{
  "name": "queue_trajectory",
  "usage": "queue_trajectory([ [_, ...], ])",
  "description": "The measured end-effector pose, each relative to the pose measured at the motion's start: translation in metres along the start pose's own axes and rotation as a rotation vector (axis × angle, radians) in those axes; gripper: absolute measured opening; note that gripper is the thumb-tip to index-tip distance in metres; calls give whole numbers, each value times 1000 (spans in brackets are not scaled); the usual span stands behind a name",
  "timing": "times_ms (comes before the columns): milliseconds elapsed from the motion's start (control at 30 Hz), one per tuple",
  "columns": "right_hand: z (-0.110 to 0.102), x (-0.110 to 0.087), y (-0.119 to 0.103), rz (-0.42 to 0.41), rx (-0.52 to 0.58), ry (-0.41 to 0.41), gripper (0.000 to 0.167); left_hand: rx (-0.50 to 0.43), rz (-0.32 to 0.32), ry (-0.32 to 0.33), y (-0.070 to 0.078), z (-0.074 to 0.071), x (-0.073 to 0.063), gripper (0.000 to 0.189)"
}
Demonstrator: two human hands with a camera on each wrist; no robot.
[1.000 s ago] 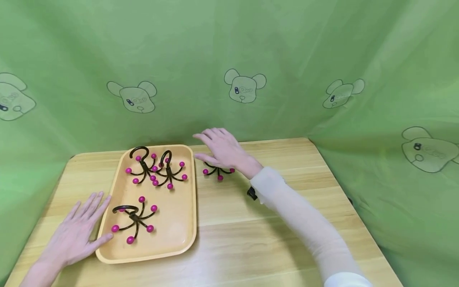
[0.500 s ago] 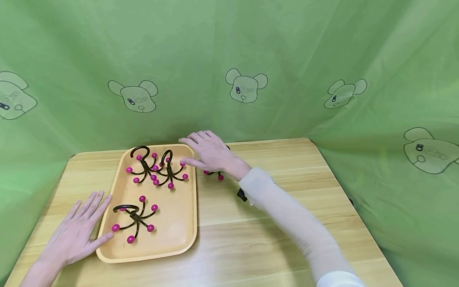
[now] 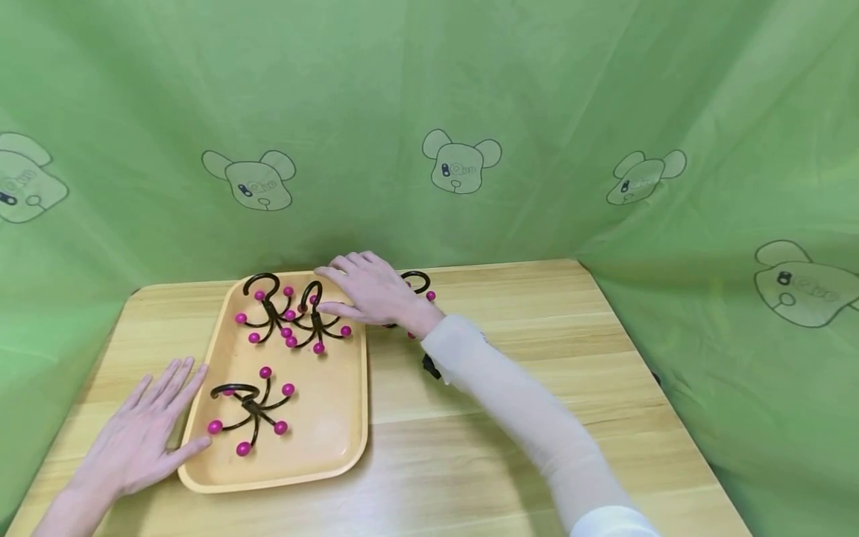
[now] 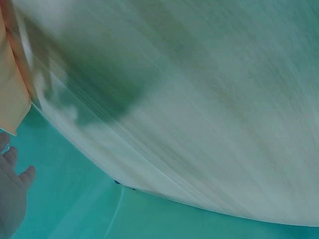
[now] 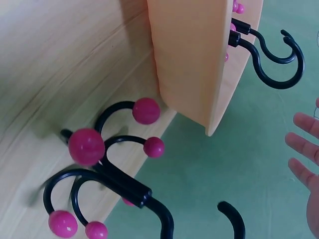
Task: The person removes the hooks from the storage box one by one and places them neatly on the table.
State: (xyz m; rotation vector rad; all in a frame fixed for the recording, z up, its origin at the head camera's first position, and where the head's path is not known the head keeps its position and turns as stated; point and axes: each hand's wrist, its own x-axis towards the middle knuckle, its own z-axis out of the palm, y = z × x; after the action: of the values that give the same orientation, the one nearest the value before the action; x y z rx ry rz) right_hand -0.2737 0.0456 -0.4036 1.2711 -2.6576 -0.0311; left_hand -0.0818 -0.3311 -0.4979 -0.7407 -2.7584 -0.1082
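A shallow orange tray (image 3: 366, 403) holds three head massagers with black arms, pink ball tips and hooked handles. One massager (image 3: 250, 405) lies near the front; a second massager (image 3: 271, 313) and a third massager (image 3: 316, 322) sit close together at the back. My left hand (image 3: 137, 444), fingers straight and spread, touches the tray's left rim. Over the tray's back right corner is my right hand (image 3: 376, 292), with straight fingers and nothing held; whether it touches the rim is unclear. Partly hidden behind this hand, another massager (image 5: 122, 181) stands on the table beside the tray.
The wooden table (image 3: 537, 373) stretches right of the tray. Green cloth (image 3: 349, 89) with bear-head prints closes off the back and sides. A small black piece (image 3: 431, 366) shows under the right wrist.
My right hand has moved left, from above the massager on the table to the tray's back right corner, uncovering that massager's hook. The left hand and the tray stay put.
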Motion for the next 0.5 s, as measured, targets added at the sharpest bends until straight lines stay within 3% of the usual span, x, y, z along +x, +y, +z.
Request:
queue_trajectory([
  [500,18,19,-7,31,50,-59,70,4,5,5,0,0,0,109],
])
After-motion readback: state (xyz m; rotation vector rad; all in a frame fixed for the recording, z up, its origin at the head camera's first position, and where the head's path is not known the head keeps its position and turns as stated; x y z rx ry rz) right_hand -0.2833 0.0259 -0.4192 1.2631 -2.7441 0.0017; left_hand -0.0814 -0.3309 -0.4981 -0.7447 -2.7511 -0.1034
